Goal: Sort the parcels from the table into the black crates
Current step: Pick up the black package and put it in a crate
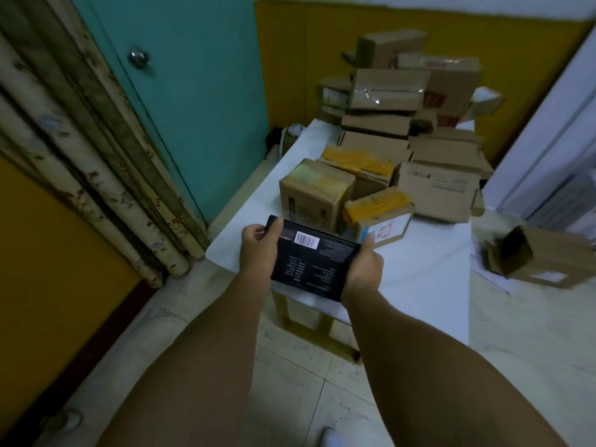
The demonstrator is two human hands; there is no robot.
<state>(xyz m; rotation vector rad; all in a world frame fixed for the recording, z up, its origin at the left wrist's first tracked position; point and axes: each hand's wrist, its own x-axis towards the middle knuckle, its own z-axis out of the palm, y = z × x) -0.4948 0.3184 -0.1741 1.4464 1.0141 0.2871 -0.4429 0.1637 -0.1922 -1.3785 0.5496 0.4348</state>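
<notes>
I hold a flat black box (314, 261) with a white barcode label above the near edge of the white table (429, 272). My left hand (258, 250) grips its left end, fingers curled over the top corner. My right hand (364, 269) grips its right end. Behind the box, a heap of brown cardboard parcels (409, 124) covers the far half of the table. Closest in the heap are a cube-shaped carton (314, 195) and a small parcel with yellow tape (379, 217). No black crate is in view.
A teal door (180, 91) and a patterned curtain (84, 150) stand to the left of the table. An open brown carton (535, 256) lies on a surface at the right. The tiled floor (303, 391) runs under my arms.
</notes>
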